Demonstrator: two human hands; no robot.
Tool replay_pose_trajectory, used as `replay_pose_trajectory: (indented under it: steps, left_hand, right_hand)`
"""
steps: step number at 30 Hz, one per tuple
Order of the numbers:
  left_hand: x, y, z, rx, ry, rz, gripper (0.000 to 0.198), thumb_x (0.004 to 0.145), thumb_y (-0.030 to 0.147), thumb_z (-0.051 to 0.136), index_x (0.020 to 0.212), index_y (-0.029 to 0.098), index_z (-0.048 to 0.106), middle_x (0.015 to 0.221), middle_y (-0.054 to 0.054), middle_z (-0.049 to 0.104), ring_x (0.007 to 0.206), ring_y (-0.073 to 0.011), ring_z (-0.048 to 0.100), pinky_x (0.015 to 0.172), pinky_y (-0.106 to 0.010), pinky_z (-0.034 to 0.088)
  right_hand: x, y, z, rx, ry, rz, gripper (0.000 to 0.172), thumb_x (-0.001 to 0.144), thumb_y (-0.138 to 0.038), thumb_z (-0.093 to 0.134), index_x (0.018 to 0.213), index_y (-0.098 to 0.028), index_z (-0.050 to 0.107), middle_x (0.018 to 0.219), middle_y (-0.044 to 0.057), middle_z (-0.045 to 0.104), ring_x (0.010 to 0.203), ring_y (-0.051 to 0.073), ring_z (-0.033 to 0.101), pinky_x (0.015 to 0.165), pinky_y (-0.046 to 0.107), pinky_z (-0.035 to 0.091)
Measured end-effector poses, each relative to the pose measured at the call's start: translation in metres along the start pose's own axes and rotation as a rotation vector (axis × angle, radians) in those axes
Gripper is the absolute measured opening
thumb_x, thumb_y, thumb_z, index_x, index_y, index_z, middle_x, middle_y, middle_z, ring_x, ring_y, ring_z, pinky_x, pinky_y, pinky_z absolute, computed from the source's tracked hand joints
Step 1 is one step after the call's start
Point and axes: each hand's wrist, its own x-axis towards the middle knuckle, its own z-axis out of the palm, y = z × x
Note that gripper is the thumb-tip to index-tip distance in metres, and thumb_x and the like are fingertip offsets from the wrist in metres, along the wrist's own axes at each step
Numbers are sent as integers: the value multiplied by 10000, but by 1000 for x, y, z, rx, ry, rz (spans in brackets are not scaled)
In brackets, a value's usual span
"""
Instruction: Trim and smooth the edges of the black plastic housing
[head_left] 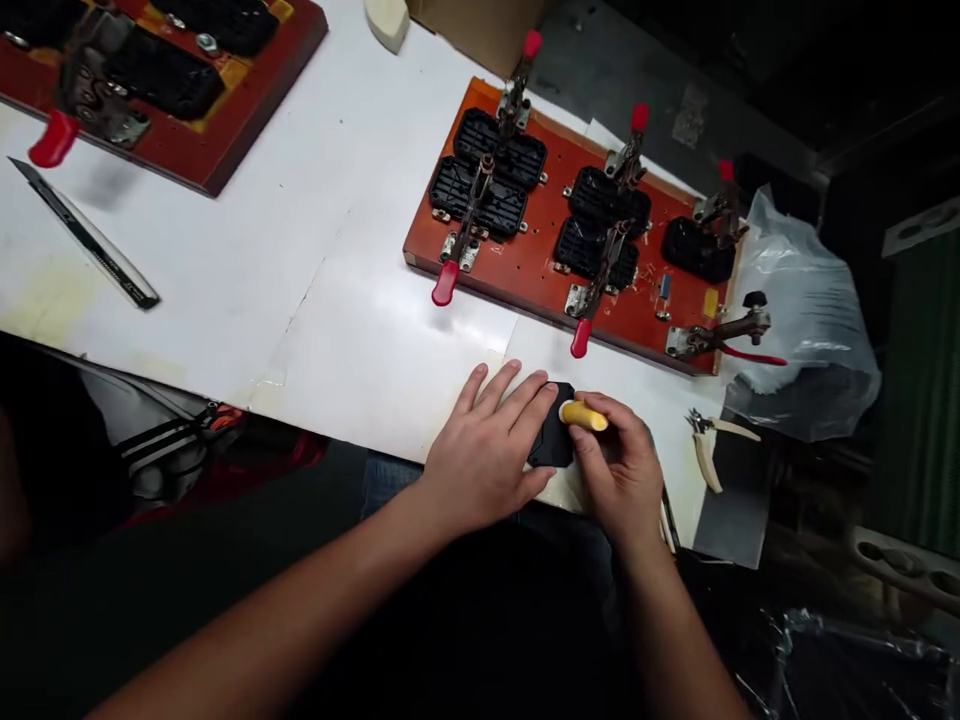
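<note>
My left hand [487, 445] lies flat with fingers spread over a black plastic part [553, 430] at the table's near edge, covering its left portion. Pinched in my right hand [619, 465] is a short yellow stick-like tool [585, 416]. Its pale end rests against the upper right of the black part; its exact kind I cannot make out. Beyond both hands stands a red-brown fixture board [525, 250] bearing several black plastic parts [480, 195] under toggle clamps [465, 220] with red handles.
Cream-handled nippers [705, 455] lie to the right, near a clear plastic bag [806, 310]. On the left are a utility knife [90, 240] and a second fixture board [217, 150]. A cream-coloured block [388, 22] sits at the back by a cardboard box [472, 25].
</note>
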Motion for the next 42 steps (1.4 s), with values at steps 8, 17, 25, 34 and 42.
replay_pose_trajectory:
  steps: [8,17,25,34,42]
  left_hand:
    - [1,0,0,41,-32,-11,829,962,491,709,1652,134,421,1762,-116,408,1666,-409,270,1388,-606,82]
    - [0,0,4,82,-27,1,790,960,531,704,1625,168,480,1762,-78,410,1662,-415,280,1377,-610,83]
    - [1,2,2,85,-36,-13,795,954,535,706,1626,173,485,1767,-62,403,1668,-400,273,1386,-610,77]
    - [1,3,2,74,-32,-24,800,936,514,733,1624,182,495,1766,-70,402,1665,-405,285,1389,-615,91]
    - [1,4,0,145,-39,-26,796,948,553,718,1625,194,503,1767,-34,401,1661,-380,304,1395,-617,142]
  right_hand:
    - [21,-8,-6,-103,-45,15,432,1038,-351,682,1448,-265,581,1321,112,739,1135,279,727,980,476,625]
    - [32,-6,-19,-165,-165,-101,204,1036,-298,672,1237,-275,640,1164,77,739,1056,270,725,906,428,610]
    - [36,-5,-19,-142,-171,-24,229,993,-342,763,1183,-270,657,1143,51,761,992,247,745,845,380,593]
    - [39,-2,-23,-124,-156,2,245,977,-361,782,1170,-267,665,1124,47,775,962,250,757,843,390,604]
    - [42,3,-23,-192,-75,-126,203,976,-306,786,1142,-261,679,1096,32,774,935,228,754,803,342,615]
